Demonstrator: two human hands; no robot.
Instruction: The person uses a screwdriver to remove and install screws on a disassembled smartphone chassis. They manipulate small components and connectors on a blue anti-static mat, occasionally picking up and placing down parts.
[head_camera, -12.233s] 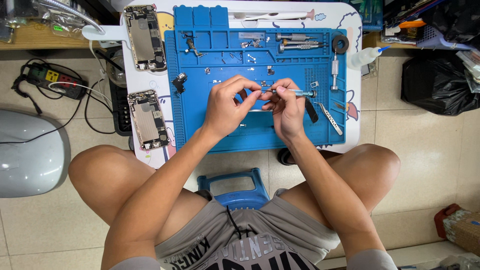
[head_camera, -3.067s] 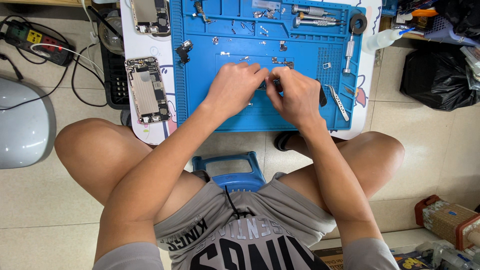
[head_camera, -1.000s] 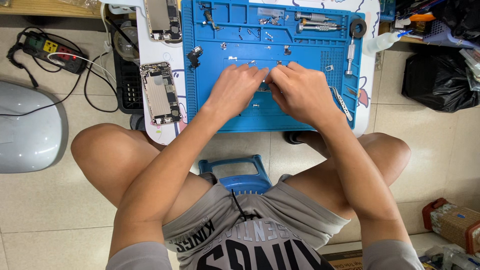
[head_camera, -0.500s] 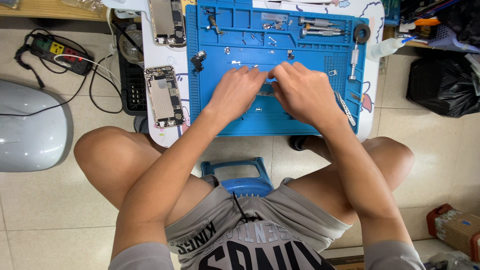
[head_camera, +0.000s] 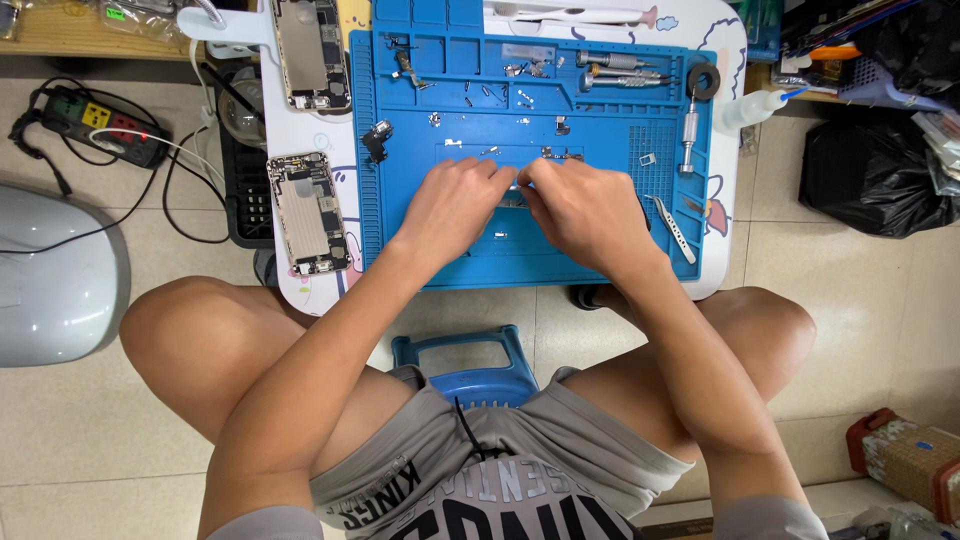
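My left hand (head_camera: 455, 205) and my right hand (head_camera: 585, 210) meet fingertip to fingertip over the middle of a blue repair mat (head_camera: 600, 265). Both are knuckles-up, and their fingers pinch a small grey part (head_camera: 515, 192) that they mostly hide. Tiny screws and metal bits lie on the mat just beyond the fingers. Silver tweezers (head_camera: 675, 228) lie right of my right hand. A silver screwdriver (head_camera: 689, 135) lies farther up the mat.
Two opened phone bodies (head_camera: 308, 212) (head_camera: 310, 52) rest on the white table left of the mat. More screwdrivers (head_camera: 620, 68) and a black ring (head_camera: 705, 80) lie at the mat's top. A power strip (head_camera: 100, 125), a grey dome (head_camera: 50, 270) and a black bag (head_camera: 875, 170) sit on the floor.
Long ago my hands held a thin tool up between them. Since then they have sunk close together onto the mat and hardly moved in the last second. Only the view shifts slightly.
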